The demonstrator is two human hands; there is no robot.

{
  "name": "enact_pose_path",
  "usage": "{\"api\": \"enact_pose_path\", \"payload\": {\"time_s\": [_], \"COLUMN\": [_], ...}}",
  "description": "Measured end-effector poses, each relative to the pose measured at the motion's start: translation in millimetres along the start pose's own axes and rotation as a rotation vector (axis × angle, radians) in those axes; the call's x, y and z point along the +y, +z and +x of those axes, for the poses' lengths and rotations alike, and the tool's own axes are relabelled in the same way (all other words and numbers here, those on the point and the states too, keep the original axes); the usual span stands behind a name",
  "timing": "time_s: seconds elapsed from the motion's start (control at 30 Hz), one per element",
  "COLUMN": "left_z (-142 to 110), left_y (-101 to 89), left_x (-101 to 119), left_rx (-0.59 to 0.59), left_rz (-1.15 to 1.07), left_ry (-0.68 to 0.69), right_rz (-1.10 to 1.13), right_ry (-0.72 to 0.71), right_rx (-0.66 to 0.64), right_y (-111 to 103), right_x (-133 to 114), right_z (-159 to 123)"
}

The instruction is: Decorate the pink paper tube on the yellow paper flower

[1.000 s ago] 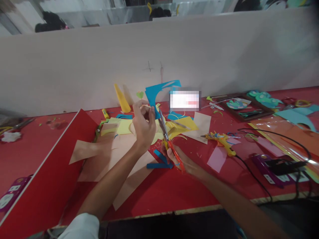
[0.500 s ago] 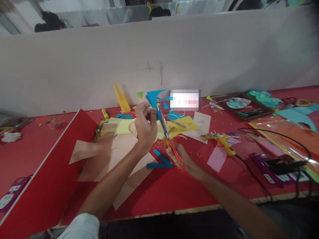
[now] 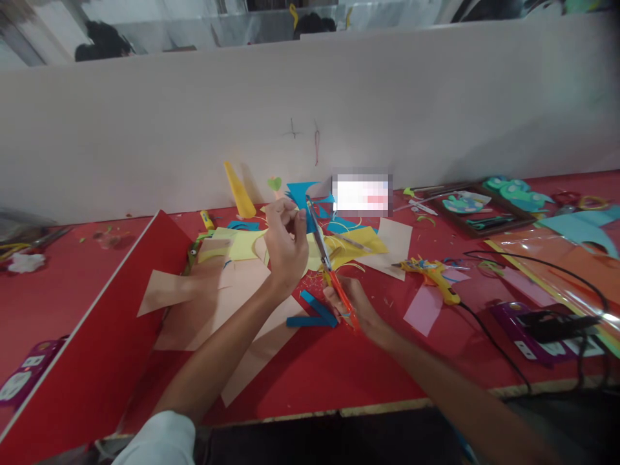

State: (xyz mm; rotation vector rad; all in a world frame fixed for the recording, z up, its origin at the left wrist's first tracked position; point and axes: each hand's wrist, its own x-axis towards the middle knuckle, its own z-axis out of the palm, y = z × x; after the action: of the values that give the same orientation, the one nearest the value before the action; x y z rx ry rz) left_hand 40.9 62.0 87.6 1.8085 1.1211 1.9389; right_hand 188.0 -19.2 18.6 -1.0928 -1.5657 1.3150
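Observation:
Between the thumb and fingers of my left hand (image 3: 287, 248) is a piece of blue paper (image 3: 301, 194), held up above the table with a curved, pointed edge. My right hand (image 3: 356, 303) is wrapped round the orange handles of a pair of scissors (image 3: 345, 300). Their blades point up and away, against the right side of the blue paper. Below my hands two blue paper strips (image 3: 310, 321) lie in a V on the red table. Yellow paper (image 3: 358, 245) and cream sheets (image 3: 232, 310) spread under and behind my left hand.
On the right lie a yellow glue gun (image 3: 433, 278) with a black cord, pink paper (image 3: 426, 310) and a purple power strip (image 3: 533, 336). A red board (image 3: 106, 329) stands slanted at left. A yellow cone (image 3: 239, 190) leans on the white partition (image 3: 169, 129) behind.
A blue offcut at the right edge of the paper has come away or dropped lower. The held blue piece looks smaller. Both hands keep nearly the same place; the view has shifted slightly.

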Motion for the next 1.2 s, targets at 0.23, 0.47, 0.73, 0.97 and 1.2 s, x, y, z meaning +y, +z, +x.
{"api": "enact_pose_path", "payload": {"time_s": [0.23,0.47,0.73,0.97,1.2], "left_z": [1,0,-7,-8,2], "left_y": [-0.7,1.2,3.3,4.1,-0.4], "left_x": [0,-1,0,0,-2], "left_rx": [0.009,0.000,-0.059,-0.092,0.003], "left_rz": [-0.009,-0.045,-0.033,-0.067,-0.093], "left_ry": [-0.004,-0.013,-0.006,-0.003,-0.013], "right_rz": [-0.026,0.017,0.017,0.051,0.084], "right_ry": [0.046,0.037,0.060,0.082,0.061], "right_rx": [0.034,0.018,0.034,0.028,-0.095], "right_y": [0,4,2,1,-1], "right_x": [-2,-20,-28,-18,-16], "right_z": [0,-4,-6,-3,-3]}}
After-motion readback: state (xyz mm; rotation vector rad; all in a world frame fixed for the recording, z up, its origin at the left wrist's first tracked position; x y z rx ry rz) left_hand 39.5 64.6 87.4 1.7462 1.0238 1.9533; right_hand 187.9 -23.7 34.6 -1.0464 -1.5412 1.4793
